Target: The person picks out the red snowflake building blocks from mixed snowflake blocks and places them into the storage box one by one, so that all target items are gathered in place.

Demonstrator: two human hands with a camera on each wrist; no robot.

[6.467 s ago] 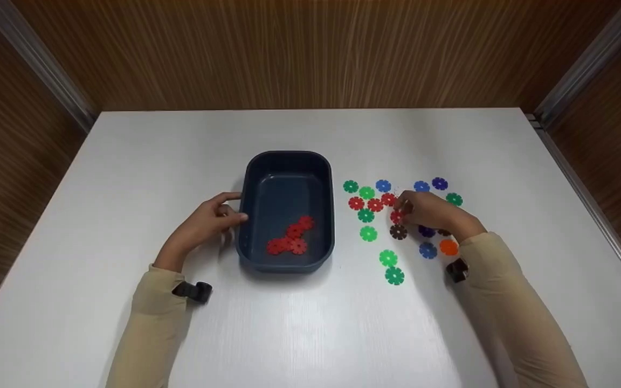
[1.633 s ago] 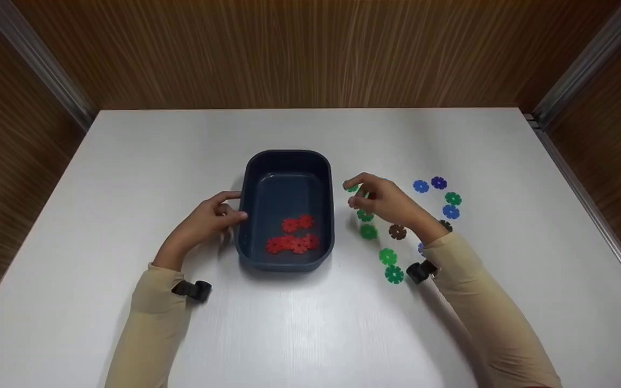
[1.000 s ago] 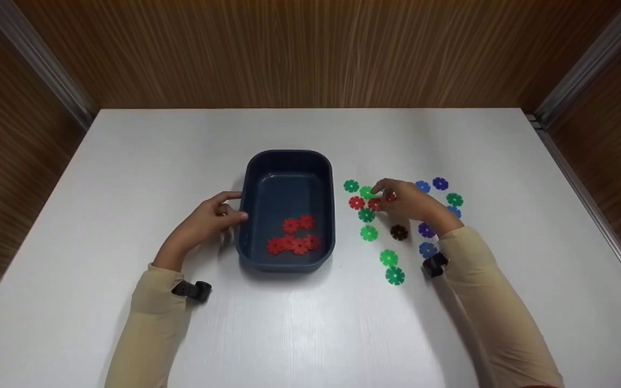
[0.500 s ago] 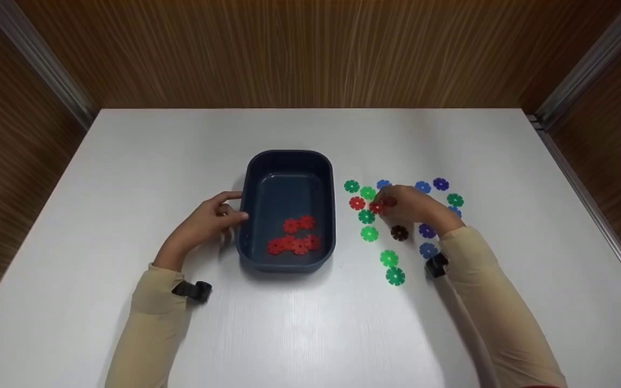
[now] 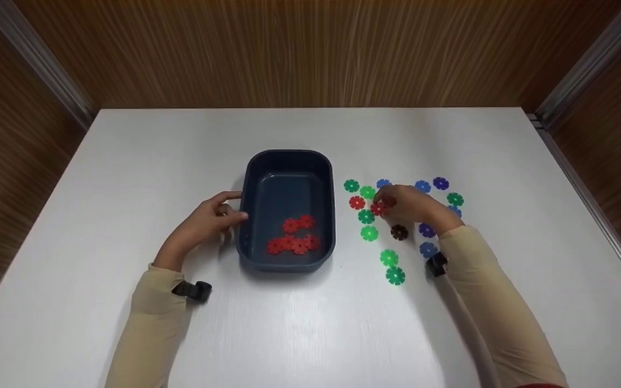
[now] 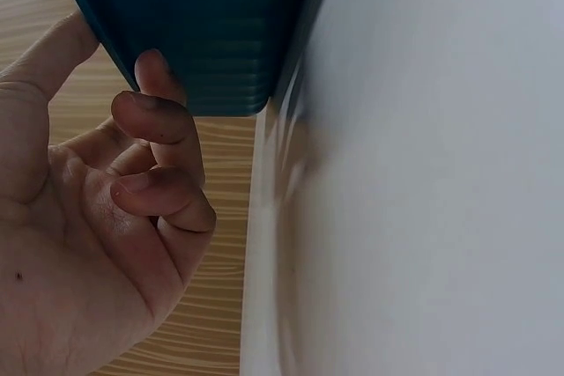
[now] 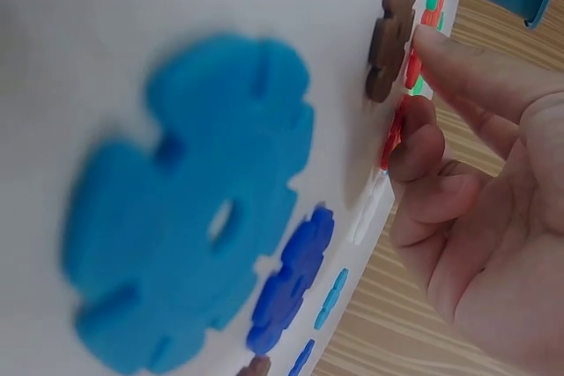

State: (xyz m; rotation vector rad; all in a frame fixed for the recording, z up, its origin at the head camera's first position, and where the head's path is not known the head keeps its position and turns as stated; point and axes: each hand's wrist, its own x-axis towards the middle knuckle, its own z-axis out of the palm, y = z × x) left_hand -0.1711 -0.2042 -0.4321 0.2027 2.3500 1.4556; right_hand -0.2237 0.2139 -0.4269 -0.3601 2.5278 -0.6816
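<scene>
Several red flower-shaped plastic discs (image 5: 299, 245) lie at the near end of a dark blue bin (image 5: 283, 191). My left hand (image 5: 205, 222) holds the bin's left side, thumb at the rim and a finger on the outer wall; its other fingers are curled. Right of the bin, my right hand (image 5: 413, 203) reaches down to the table, thumb and fingertips closed in on a red flower disc (image 5: 378, 209). Another red disc (image 7: 393, 140) shows beside its curled fingers in the right wrist view. One more red disc (image 5: 357, 202) lies left of the hand.
Green discs (image 5: 368, 233), a brown disc (image 5: 399, 232), and blue and purple discs (image 5: 427, 249) lie scattered flat around the right hand and wrist. The right forearm covers part of the scatter. Wood-grain panels (image 5: 310, 54) surround the white table (image 5: 278, 328).
Over the whole span, more red discs have come to lie in the bin. The right hand has moved right and down onto the red discs, shifting one slightly. Left hand and bin stay put.
</scene>
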